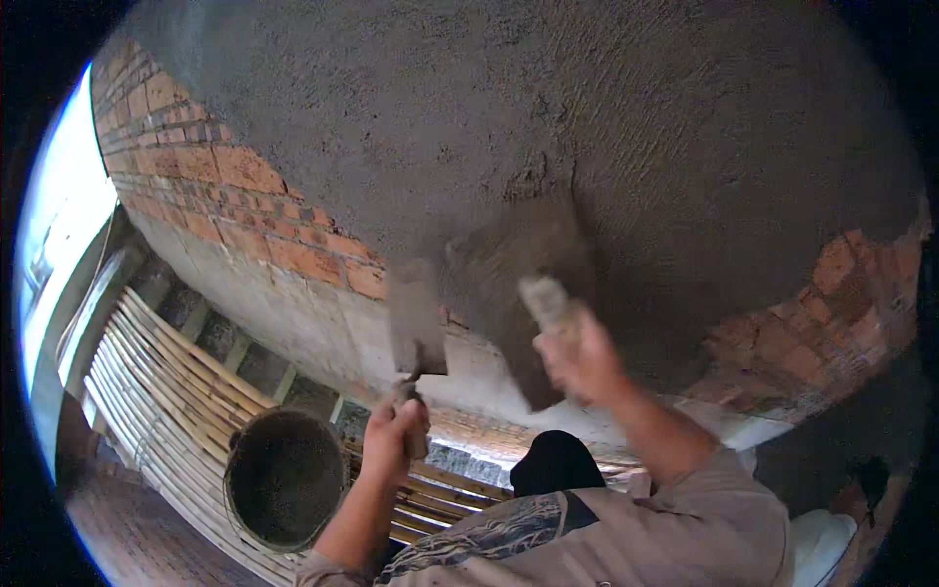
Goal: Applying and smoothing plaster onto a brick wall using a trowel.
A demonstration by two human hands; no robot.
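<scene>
My right hand (583, 358) is closed round the pale handle of a wide plastering float (518, 259), blurred by motion. The float's flat board lies against or very close to the wet grey plaster (460, 108) on the wall. Lower and to the left, my left hand (393, 432) grips the handle of a trowel (418, 328). Its rectangular, mortar-coated blade points up toward the wall, just left of the float. I cannot tell whether the blade touches the wall.
Bare orange brick (249, 201) shows along the plaster's left edge, and more brick (782, 352) at lower right. A smooth grey concrete band (235, 256) runs beneath. At lower left, a dark bucket (229, 489) stands on a platform of bamboo poles (161, 391), near my left forearm.
</scene>
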